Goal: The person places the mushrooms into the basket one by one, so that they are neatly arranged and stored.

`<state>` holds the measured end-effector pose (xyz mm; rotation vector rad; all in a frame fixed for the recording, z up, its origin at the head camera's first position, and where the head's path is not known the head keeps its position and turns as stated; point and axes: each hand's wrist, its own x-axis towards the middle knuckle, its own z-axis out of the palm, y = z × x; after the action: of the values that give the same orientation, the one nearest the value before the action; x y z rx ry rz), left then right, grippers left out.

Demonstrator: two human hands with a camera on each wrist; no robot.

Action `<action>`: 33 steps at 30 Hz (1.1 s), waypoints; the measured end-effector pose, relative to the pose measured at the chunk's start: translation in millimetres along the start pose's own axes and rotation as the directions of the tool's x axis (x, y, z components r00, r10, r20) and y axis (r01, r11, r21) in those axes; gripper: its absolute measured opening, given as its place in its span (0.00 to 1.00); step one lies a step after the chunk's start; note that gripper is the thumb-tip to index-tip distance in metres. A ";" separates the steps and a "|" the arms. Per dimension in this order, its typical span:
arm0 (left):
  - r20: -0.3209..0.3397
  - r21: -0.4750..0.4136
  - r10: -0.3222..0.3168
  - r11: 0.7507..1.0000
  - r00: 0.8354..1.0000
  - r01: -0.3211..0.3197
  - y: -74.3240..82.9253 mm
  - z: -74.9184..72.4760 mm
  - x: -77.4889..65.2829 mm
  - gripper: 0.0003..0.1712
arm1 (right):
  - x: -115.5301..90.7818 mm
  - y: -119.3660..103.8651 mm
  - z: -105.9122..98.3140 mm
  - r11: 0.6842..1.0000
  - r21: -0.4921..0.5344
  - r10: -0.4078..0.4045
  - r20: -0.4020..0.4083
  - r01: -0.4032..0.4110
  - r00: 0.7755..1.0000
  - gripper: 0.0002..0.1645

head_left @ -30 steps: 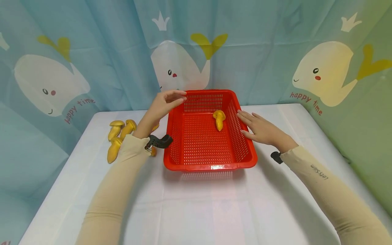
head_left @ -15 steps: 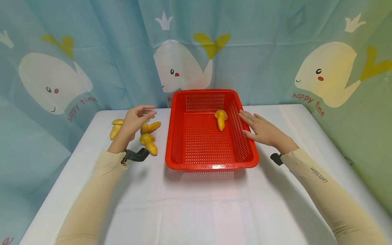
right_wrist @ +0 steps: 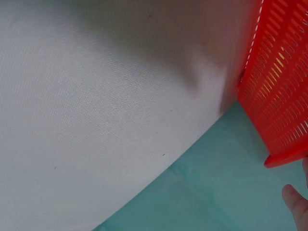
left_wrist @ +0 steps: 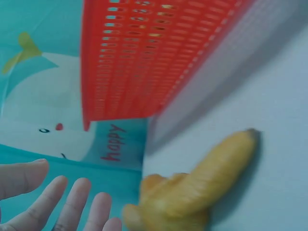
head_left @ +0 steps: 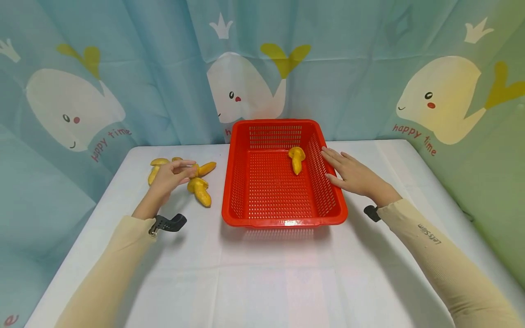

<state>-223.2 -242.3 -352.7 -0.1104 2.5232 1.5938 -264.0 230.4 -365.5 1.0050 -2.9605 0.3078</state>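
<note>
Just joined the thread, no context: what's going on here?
A person is handling yellow mushroom-shaped pieces beside a red basket. Their left grip is at the pieces left of the basket, fingers extended, holding nothing visible. Their right grip is at the basket's right rim, fingers extended. One piece lies inside the basket; several others are outside it.

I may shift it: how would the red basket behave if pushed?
The red basket is probably light for its size, given its perforated walls. It looks stiff, its rim running straight. Its broad floor suggests sliding rather than tipping.
</note>
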 end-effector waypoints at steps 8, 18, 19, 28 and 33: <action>0.014 0.044 -0.013 0.999 1.000 0.012 -21.3 2.7 -3.9 0.27 | 0.2 -1.5 -0.7 1.000 0.005 0.006 0.006 -0.006 1.000 0.41; -0.002 0.107 -0.015 0.994 1.000 0.015 -35.7 8.6 -6.5 0.24 | 0.7 -2.0 -1.0 1.000 0.008 0.015 0.017 -0.015 1.000 0.40; -0.002 0.109 -0.020 0.994 1.000 0.020 -36.5 9.1 -6.8 0.24 | 0.7 -1.9 -0.7 1.000 0.008 0.015 0.017 -0.015 1.000 0.40; -0.007 0.118 0.002 0.993 1.000 -0.001 -40.6 15.7 -3.2 0.23 | 0.8 -0.8 -0.3 1.000 0.017 0.016 0.015 -0.016 1.000 0.41; -0.045 0.191 -0.018 0.981 0.999 0.026 -39.6 20.0 1.3 0.22 | 0.9 -0.6 -0.7 1.000 0.015 0.014 0.020 -0.015 1.000 0.40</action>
<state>-217.0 -241.3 -396.6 -0.1501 2.6824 1.3452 -264.4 229.5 -364.6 0.9945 -2.9894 0.3228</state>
